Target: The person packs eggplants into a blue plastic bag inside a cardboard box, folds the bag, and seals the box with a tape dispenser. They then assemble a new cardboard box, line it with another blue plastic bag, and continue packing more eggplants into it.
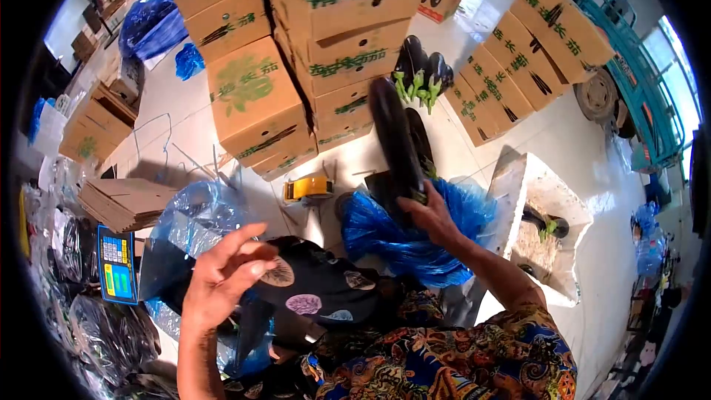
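My right hand (429, 216) is closed around the stem end of a long dark eggplant (395, 133), which points away from me over the floor. Just behind it another eggplant (421, 142) shows in part. Beneath that hand lies crumpled blue plastic film (455, 248). My left hand (226, 272) is raised above my lap at the left, its fingers bent and apart with nothing between them. Clear plastic wrap (196, 211) is close behind it. Several eggplants (426, 72) with green stems lie together beside the stacked boxes.
Printed cardboard boxes (255, 96) are stacked ahead, with more boxes (511, 59) at the right. A tape dispenser (308, 188) sits on the floor. At the right a white foam box (511, 211) contains eggplants. A scale display (117, 267) and flattened cardboard (122, 204) are at the left.
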`<state>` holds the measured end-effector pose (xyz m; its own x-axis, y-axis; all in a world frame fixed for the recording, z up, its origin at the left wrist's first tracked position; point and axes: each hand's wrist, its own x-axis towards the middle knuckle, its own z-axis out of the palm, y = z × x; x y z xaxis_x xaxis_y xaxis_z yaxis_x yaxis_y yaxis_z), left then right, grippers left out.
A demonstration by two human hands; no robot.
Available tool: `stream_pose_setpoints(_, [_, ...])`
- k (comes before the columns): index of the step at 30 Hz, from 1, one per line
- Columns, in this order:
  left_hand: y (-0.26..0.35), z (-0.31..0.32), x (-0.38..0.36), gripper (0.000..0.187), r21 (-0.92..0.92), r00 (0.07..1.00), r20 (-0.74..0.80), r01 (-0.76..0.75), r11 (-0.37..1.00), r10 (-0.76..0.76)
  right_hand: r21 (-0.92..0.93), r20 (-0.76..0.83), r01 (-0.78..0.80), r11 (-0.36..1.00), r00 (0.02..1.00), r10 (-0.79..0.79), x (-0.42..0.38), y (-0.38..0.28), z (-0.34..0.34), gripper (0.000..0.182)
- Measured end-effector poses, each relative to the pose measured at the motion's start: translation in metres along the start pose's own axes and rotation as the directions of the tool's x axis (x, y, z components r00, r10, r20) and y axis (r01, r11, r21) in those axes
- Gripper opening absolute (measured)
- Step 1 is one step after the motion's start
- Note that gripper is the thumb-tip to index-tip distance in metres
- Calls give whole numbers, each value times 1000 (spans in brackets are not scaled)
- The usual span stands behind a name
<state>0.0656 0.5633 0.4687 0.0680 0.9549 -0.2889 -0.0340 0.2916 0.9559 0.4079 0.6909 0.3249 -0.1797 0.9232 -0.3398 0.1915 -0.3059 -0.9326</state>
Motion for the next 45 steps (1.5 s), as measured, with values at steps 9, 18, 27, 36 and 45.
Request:
stream_pose_setpoints(9, [-93, -90, -66, 46, 33, 799, -598, 114, 993, -72, -198, -304, -61, 978, 953, -2, 116, 185, -145, 59])
stream_pose_setpoints(18, [-160, -179, -236, 32, -322, 243, -892, 253, 912, -382, -529, -468, -79, 845, 858, -213, 208, 236, -192, 69])
stream_pose_setpoints(27, [-233, -164, -357, 18, -262, 89, -941, 418, 870, -326, -744, -381, -306, 594, 925, 1, 220, 299, -206, 76])
stream_pose_setpoints(36, [-376, -75, -448, 33, -145, 118, -971, 411, 900, -210, -426, 158, 203, 882, 976, -148, 273, 324, -205, 27])
stream_pose_setpoints(45, [-506, 6, -415, 36, -565, -240, -813, 102, 818, -531, -303, 328, -20, 953, 937, 124, 194, 40, 49, 33])
